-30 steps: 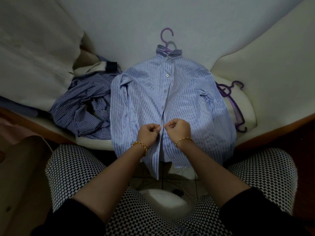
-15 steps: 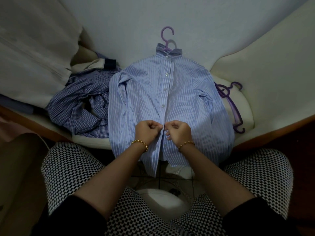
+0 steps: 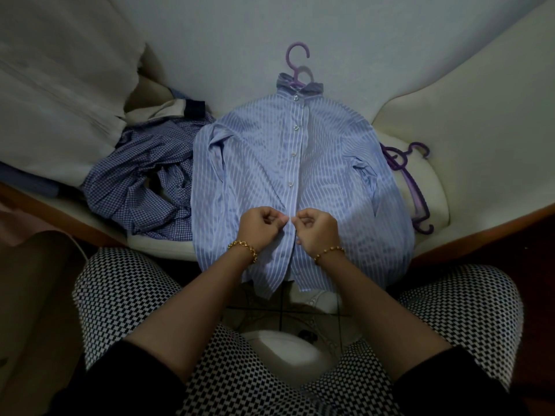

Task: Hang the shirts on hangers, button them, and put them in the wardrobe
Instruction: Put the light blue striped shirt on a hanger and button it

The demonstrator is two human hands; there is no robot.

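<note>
A light blue striped shirt (image 3: pixel 255 163) lies flat on the white bed (image 3: pixel 228 55), on a purple hanger (image 3: pixel 295 63) whose hook sticks out above the collar. Its upper buttons are fastened down the placket. My left hand (image 3: pixel 260 226) pinches the left front edge low on the placket. My right hand (image 3: pixel 315 228) pinches the right front edge just beside it. The fingertips of both hands meet at the placket. Below my hands the shirt's fronts hang apart over the bed's edge.
A crumpled dark blue checked shirt (image 3: pixel 144 181) lies left of the striped one, with a cream and navy garment (image 3: pixel 177 108) behind it. Spare purple hangers (image 3: pixel 413 181) lie on the right. My knees in checked trousers (image 3: pixel 126 301) flank a tiled floor (image 3: pixel 270 310).
Both hands have shifted slightly up the placket and stay pinched together on the shirt's front edges. The shirt and hangers have not moved.
</note>
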